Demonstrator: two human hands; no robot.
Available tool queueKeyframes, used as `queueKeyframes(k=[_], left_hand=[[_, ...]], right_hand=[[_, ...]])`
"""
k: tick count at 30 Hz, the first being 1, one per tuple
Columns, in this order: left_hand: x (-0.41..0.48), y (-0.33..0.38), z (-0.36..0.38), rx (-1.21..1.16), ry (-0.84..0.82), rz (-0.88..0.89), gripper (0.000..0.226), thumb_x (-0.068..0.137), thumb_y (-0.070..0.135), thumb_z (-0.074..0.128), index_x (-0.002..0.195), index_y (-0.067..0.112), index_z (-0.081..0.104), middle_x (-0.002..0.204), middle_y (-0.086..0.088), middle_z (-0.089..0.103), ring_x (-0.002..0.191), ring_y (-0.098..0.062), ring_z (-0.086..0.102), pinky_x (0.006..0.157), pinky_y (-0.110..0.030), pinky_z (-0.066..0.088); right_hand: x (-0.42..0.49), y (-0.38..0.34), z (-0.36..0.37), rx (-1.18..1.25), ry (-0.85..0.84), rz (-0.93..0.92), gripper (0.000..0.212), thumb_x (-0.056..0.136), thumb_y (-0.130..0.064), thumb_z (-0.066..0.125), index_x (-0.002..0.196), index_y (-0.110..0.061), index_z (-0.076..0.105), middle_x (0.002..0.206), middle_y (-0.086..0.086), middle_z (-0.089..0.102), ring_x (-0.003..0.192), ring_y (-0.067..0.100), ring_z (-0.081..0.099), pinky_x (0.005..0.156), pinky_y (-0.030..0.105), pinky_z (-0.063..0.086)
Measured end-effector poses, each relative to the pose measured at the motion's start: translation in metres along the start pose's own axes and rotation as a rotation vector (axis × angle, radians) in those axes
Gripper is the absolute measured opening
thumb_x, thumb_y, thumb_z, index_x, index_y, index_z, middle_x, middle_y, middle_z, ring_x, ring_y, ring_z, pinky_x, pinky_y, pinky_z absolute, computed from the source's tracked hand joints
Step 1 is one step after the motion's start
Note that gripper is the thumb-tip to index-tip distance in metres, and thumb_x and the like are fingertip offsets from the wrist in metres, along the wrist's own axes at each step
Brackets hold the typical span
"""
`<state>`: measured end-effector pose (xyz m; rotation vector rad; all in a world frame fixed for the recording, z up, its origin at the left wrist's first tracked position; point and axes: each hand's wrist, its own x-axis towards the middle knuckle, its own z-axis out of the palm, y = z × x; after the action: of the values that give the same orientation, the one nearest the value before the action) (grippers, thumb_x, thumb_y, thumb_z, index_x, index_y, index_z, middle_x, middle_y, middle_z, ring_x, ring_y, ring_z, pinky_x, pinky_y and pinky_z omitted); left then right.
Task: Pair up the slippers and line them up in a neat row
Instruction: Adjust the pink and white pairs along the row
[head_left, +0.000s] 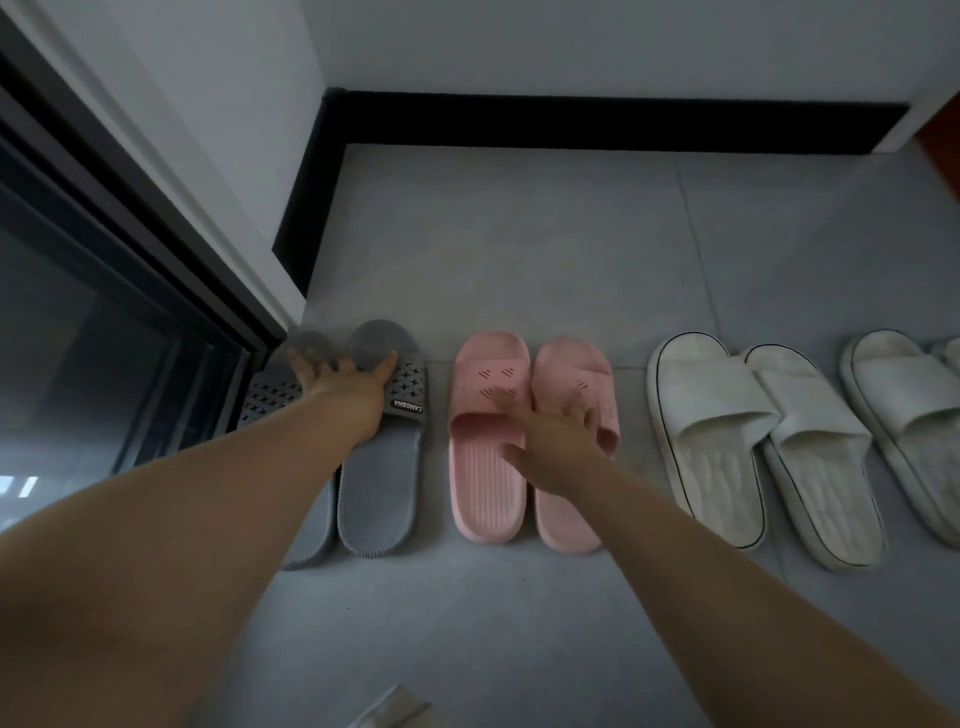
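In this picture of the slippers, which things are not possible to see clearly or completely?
1. Left grey slipper, head view: mostly hidden under the left hand and its forearm.
2. Right pink slipper, head view: its strap is partly covered by the right hand.
3. Last white slipper, head view: cut off by the right edge, so its pairing is unclear.
4. Pale object, head view: cut off by the bottom edge, so it cannot be identified.

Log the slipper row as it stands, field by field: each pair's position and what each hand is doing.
row order, left to right: grey pair, pink pair, white pair, further white slipper
left hand: fingers spread on the grey pair's straps
right hand: fingers spread on the pink pair's straps
white pair: side by side, touching
further white slipper: cut off by frame edge
surface: tiled floor
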<state>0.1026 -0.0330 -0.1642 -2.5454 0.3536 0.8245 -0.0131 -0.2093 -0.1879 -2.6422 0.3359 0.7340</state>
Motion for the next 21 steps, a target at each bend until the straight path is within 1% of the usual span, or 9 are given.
queueKeyframes(k=[3, 5, 7, 10, 13, 14, 16, 19, 21], left_hand=[[-0.008, 0.028, -0.016, 0.001, 0.016, 0.167, 0.088, 0.087, 0.028, 0.054, 0.147, 0.038, -0.008, 0.159, -0.015, -0.002, 0.144, -0.045, -0.004, 0.111, -0.064, -0.007], [-0.011, 0.051, -0.026, -0.043, 0.015, 0.273, 0.094, 0.082, 0.043, 0.059, 0.147, 0.037, -0.008, 0.159, -0.010, -0.004, 0.145, -0.042, -0.006, 0.112, -0.062, -0.007], [-0.013, 0.076, -0.036, -0.059, 0.064, 0.380, 0.097, 0.079, 0.042, 0.062, 0.147, 0.036, -0.006, 0.160, -0.006, -0.002, 0.146, -0.038, -0.005, 0.114, -0.059, -0.005], [-0.017, 0.118, -0.049, -0.084, 0.159, 0.576, 0.096, 0.077, 0.040, 0.067, 0.148, 0.034, 0.003, 0.159, -0.002, 0.006, 0.147, -0.032, 0.002, 0.117, -0.052, 0.000], [-0.020, 0.157, -0.058, -0.069, 0.162, 0.719, 0.091, 0.078, 0.036, 0.068, 0.148, 0.035, 0.010, 0.158, 0.000, 0.015, 0.146, -0.027, 0.009, 0.119, -0.048, 0.006], [-0.021, 0.169, -0.059, -0.050, 0.162, 0.743, 0.088, 0.079, 0.035, 0.067, 0.147, 0.036, 0.012, 0.158, 0.001, 0.018, 0.146, -0.026, 0.012, 0.119, -0.047, 0.007], [-0.020, 0.187, -0.059, -0.014, 0.173, 0.771, 0.082, 0.080, 0.036, 0.065, 0.146, 0.038, 0.017, 0.157, 0.002, 0.022, 0.145, -0.025, 0.017, 0.119, -0.045, 0.010], [-0.020, 0.200, -0.057, 0.060, 0.177, 0.797, 0.073, 0.081, 0.039, 0.064, 0.143, 0.039, 0.026, 0.157, 0.004, 0.021, 0.143, -0.028, 0.020, 0.118, -0.047, 0.014], [-0.020, 0.200, -0.054, 0.099, 0.148, 0.783, 0.065, 0.083, 0.040, 0.061, 0.141, 0.040, 0.032, 0.158, 0.002, 0.017, 0.144, -0.030, 0.018, 0.118, -0.050, 0.014]], right_hand=[[-0.005, 0.012, 0.000, -0.018, 0.031, -0.067, 0.067, 0.092, -0.037, 0.047, 0.145, -0.045, 0.007, 0.160, 0.002, -0.007, 0.143, 0.048, -0.004, 0.115, 0.058, 0.003], [-0.012, 0.026, 0.002, 0.036, 0.100, -0.097, 0.069, 0.089, -0.033, 0.050, 0.145, -0.044, 0.011, 0.160, 0.001, -0.001, 0.145, 0.038, 0.000, 0.117, 0.055, 0.007], [-0.024, 0.052, 0.003, 0.135, 0.209, -0.066, 0.067, 0.086, -0.026, 0.054, 0.145, -0.036, 0.022, 0.158, 0.005, 0.011, 0.146, 0.031, 0.009, 0.119, 0.047, 0.010], [-0.049, 0.111, -0.004, 0.323, 0.546, 0.121, 0.043, 0.081, -0.013, 0.056, 0.123, -0.019, 0.058, 0.143, 0.018, 0.039, 0.136, 0.035, 0.032, 0.111, 0.034, 0.020], [-0.077, 0.179, -0.016, 0.489, 0.779, 0.456, 0.024, 0.079, -0.002, 0.056, 0.095, -0.010, 0.072, 0.118, 0.020, 0.056, 0.116, 0.035, 0.051, 0.101, 0.027, 0.032], [-0.082, 0.196, -0.017, 0.528, 0.778, 0.508, 0.021, 0.078, 0.000, 0.057, 0.087, -0.009, 0.073, 0.112, 0.018, 0.058, 0.109, 0.033, 0.056, 0.094, 0.020, 0.037], [-0.084, 0.219, -0.018, 0.612, 0.707, 0.457, 0.018, 0.078, 0.002, 0.059, 0.079, -0.006, 0.075, 0.097, 0.011, 0.064, 0.095, 0.028, 0.062, 0.075, 0.009, 0.037], [-0.074, 0.222, -0.017, 0.672, 0.514, 0.376, 0.024, 0.085, -0.002, 0.056, 0.098, -0.011, 0.074, 0.092, 0.002, 0.056, 0.088, 0.021, 0.057, 0.067, 0.010, 0.037], [-0.068, 0.216, -0.018, 0.714, 0.436, 0.355, 0.033, 0.087, -0.001, 0.051, 0.115, -0.010, 0.067, 0.098, 0.007, 0.053, 0.092, 0.023, 0.054, 0.063, 0.007, 0.035]])
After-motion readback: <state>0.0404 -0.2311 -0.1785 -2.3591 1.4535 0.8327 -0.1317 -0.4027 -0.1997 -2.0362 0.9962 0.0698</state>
